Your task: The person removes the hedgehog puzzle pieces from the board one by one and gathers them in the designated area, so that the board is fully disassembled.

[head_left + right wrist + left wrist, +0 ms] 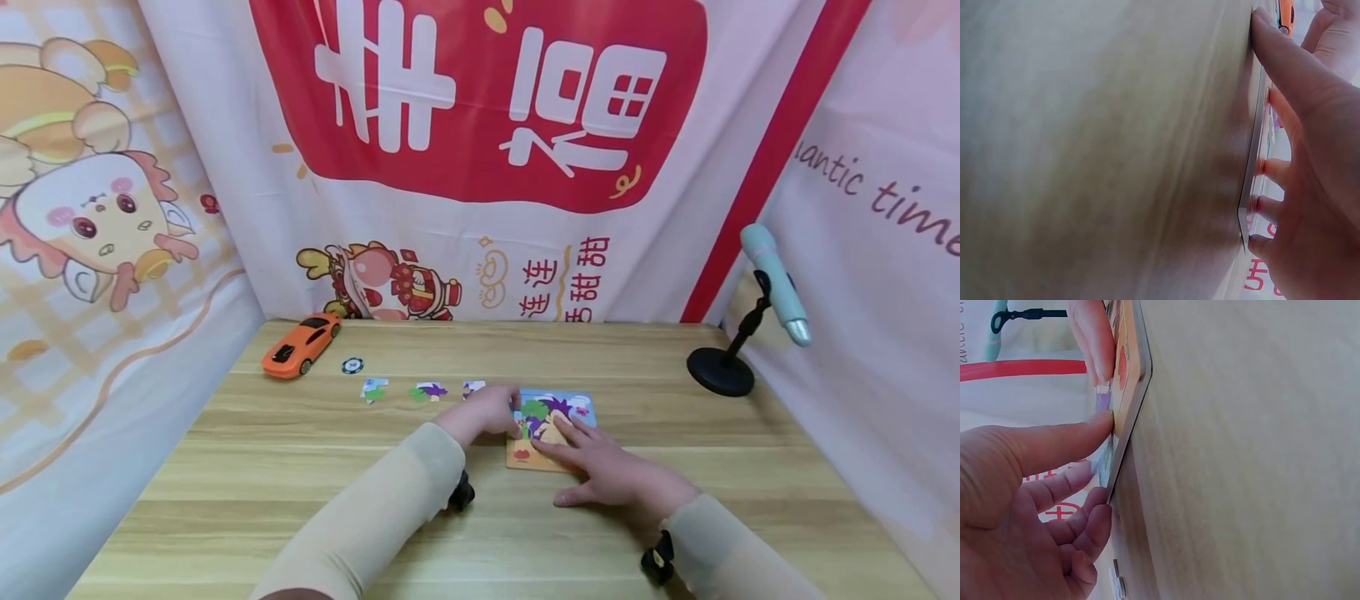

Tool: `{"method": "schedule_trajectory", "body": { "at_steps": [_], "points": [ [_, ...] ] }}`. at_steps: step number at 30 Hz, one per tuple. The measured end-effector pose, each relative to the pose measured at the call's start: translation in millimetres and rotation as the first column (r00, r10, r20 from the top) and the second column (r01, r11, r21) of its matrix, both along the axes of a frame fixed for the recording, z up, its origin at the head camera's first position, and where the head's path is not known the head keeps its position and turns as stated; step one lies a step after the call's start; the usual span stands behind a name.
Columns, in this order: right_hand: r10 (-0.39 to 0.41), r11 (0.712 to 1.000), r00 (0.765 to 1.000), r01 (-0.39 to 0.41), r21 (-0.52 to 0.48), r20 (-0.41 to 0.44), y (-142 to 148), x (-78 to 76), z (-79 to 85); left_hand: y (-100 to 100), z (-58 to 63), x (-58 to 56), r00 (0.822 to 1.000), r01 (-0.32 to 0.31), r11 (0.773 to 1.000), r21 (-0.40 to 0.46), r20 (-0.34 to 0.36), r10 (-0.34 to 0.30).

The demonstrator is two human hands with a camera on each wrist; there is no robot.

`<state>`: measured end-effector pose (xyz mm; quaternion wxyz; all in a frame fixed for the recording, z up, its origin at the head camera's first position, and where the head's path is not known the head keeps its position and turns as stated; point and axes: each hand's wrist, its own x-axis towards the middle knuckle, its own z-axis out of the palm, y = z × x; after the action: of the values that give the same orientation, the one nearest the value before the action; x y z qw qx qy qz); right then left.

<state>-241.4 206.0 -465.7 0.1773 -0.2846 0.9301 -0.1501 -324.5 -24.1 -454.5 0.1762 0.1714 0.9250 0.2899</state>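
A square jigsaw puzzle (543,459) with an orange lower border and blue top lies on the wooden table, its picture showing purple and green shapes. At its left side my left hand (491,410) pinches a small puzzle piece (518,419) between thumb and forefinger, right at the board's surface. In the left wrist view the other fingers of that hand curl near the board's edge. My right hand (603,467) rests on the puzzle's right part, fingers spread over the picture, the thumb on the table beside it.
Three loose puzzle pieces, a blue-and-green one (373,389), a purple-and-green one (429,391) and one (473,388) near my left hand, lie in a row. Behind them are a round chip (352,365) and an orange toy car (302,347). A microphone (776,283) on a black stand (720,372) stands at right.
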Motion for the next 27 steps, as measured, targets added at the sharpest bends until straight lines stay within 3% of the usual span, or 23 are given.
{"method": "schedule_trajectory", "body": {
  "at_steps": [5, 12, 24, 27],
  "points": [
    [-0.006, 1.0, 1.0, 0.006, 0.002, 0.007, -1.3, -1.0, 0.2, -1.0, -0.4, -2.0, 1.0, -0.001, 0.999, 0.034, -0.018, 0.002],
    [-0.004, 1.0, 1.0, 0.004, 0.001, 0.0, -0.7, -1.8, -1.9, -2.4, -2.5, -6.3, 1.0, -0.024, 0.985, 0.169, -0.014, 0.026],
    [-0.012, 1.0, 1.0, 0.012, 0.009, -0.004, -0.8, -4.9, -5.6, -6.0, -3.7, -4.5, 0.998, -0.064, 0.964, 0.259, 0.04, 0.055],
    [-0.018, 1.0, 1.0, 0.018, 0.008, -0.003, -1.4, -4.5, -5.3, -6.8, -5.2, -6.3, 0.997, -0.079, 0.954, 0.289, 0.01, 0.08]
  ]
}}
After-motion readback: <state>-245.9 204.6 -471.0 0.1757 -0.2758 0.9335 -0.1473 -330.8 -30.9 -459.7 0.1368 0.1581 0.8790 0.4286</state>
